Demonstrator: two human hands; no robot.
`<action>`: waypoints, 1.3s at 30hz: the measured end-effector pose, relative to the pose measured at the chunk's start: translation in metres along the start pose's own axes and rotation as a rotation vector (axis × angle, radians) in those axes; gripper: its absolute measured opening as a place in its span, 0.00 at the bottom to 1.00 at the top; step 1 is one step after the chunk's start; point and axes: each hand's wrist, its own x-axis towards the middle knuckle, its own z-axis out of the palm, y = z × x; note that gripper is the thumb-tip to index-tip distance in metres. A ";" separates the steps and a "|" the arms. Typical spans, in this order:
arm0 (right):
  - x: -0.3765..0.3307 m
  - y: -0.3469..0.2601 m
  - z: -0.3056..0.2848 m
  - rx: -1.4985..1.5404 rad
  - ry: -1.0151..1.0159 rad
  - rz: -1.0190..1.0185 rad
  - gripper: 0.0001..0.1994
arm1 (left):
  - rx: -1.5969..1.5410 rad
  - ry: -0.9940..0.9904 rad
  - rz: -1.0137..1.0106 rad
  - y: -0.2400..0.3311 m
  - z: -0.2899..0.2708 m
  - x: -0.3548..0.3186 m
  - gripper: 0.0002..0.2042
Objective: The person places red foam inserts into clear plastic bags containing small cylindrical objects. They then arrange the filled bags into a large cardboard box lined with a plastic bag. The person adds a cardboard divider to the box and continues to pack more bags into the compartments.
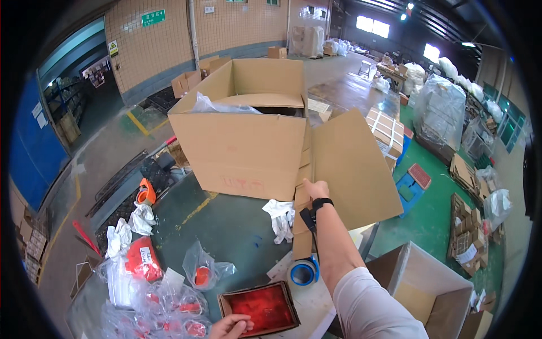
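Two hands work apart: our right hand pinches the edge of the flat cardboard sheet leaning against the big open carton; we'd keep that grip firm so it doesn't slide. Our left hand curls on the red tray's rim (fingers partly cut off). Carton contents stay hidden.

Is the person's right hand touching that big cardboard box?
Touching. In the head view the right hand presses against the corner of the big cardboard box, beside its open side flap, with no gap visible.
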 end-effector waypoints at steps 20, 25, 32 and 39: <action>-0.149 0.028 -0.199 0.314 0.088 -0.749 0.13 | 0.067 -0.179 0.250 0.073 0.069 0.051 0.20; -0.373 0.112 -0.341 -0.005 -0.104 -0.688 0.10 | -0.285 -0.433 0.278 0.118 0.219 0.053 0.36; -0.473 0.305 -0.448 0.193 -0.072 -0.594 0.46 | -0.454 -0.739 0.169 0.032 0.414 -0.048 0.25; -0.538 0.480 -0.566 0.691 -0.169 0.001 0.39 | -0.023 -1.136 0.095 -0.066 0.513 -0.086 0.22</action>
